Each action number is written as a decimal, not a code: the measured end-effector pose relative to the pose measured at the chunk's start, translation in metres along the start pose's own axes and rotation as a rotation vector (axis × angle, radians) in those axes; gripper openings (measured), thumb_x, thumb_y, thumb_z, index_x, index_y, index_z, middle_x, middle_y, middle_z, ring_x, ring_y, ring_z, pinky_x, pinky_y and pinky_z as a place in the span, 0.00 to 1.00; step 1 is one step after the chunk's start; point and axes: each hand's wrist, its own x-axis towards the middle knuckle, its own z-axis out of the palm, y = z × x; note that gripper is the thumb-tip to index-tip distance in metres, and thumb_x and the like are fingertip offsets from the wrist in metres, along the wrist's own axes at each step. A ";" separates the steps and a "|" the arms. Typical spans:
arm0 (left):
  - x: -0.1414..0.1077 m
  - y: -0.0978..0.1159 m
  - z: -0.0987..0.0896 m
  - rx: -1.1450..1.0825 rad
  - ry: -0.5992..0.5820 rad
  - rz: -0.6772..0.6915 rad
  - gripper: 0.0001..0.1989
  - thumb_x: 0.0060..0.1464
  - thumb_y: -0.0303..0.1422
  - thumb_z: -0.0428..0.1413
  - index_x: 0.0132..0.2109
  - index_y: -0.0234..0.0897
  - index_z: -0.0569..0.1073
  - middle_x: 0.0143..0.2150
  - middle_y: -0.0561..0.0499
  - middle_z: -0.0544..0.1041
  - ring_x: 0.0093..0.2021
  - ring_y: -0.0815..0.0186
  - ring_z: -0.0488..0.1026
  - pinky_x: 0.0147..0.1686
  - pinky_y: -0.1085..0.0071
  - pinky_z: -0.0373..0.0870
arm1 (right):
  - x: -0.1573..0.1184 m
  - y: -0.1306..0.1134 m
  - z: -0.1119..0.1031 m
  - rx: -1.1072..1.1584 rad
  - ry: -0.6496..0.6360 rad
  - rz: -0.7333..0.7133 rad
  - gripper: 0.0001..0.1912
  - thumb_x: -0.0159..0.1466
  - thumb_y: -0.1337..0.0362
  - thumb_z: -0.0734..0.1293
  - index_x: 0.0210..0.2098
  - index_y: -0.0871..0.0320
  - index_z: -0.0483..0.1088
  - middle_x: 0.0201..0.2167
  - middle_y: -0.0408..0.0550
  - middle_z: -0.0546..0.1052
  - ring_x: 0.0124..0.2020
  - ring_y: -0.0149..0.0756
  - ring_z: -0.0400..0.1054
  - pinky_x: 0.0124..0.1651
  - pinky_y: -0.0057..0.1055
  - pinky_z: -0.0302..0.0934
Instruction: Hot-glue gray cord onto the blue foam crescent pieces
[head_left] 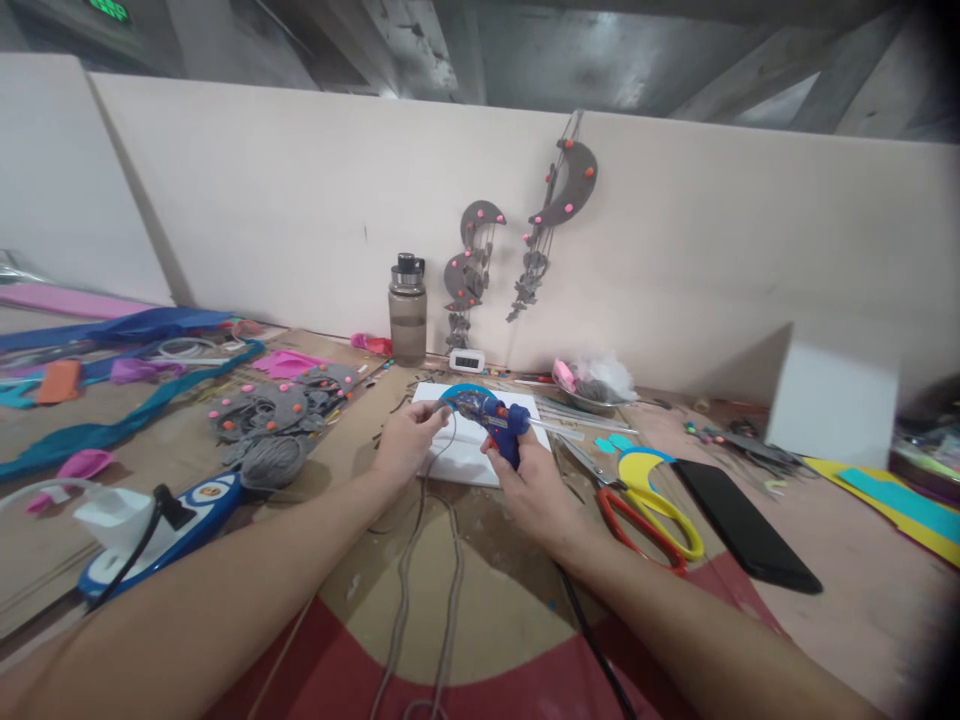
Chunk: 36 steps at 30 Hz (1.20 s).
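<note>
My right hand [529,478] is wrapped round the grip of a blue hot glue gun [504,425], its nozzle pointing left and a clear glue stick [555,428] jutting from its back. My left hand [409,438] pinches the end of a grey cord [426,500] right at the nozzle. From those fingers the cord hangs down over the table's front in loose strands. Beneath both hands lies a white sheet [472,462], with a blue curved piece [466,390] at its far side. Whether the nozzle touches the cord I cannot make out.
Scissors [649,525] and a black phone [742,520] lie to the right. At left are a power strip [180,525], grey yarn [274,460] and coloured felt strips [150,405]. A bottle [408,315] and small clock [466,360] stand by the wall, where moon-shaped hangings [574,185] hang.
</note>
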 end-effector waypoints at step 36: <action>-0.002 0.006 -0.002 0.154 0.001 0.062 0.13 0.45 0.42 0.57 0.28 0.35 0.75 0.21 0.55 0.67 0.23 0.71 0.59 0.25 0.74 0.55 | -0.001 -0.003 0.000 -0.072 -0.007 0.038 0.12 0.62 0.63 0.57 0.44 0.59 0.64 0.37 0.52 0.72 0.36 0.38 0.65 0.40 0.34 0.58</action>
